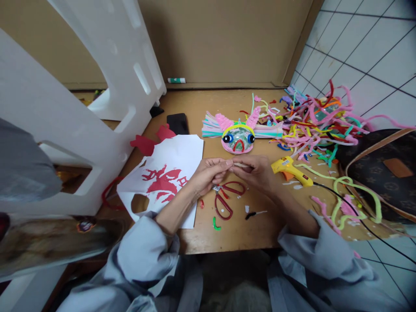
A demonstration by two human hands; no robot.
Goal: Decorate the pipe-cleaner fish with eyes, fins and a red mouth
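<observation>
My left hand (210, 173) and my right hand (255, 172) meet above the table, fingers pinched together. Between them runs a thin pale strip (239, 165), mostly hidden by the fingers, so its kind is unclear. Just below lies a pair of scissors (223, 212) with dark red handles, the blades partly under my left hand. Beyond my hands sits a fish-like craft face (238, 141) with googly eyes, a red mouth and pink fuzzy horns. A yellow glue gun (292, 170) lies to the right of my right hand.
White paper (185, 156) with red cut-paper shapes lies on the left, near a black phone (178, 124). Tangled pipe cleaners (312, 138) cover the back right, before a brown handbag (383, 173). A black cord (354, 210) trails right. White plastic panels (110, 56) stand left.
</observation>
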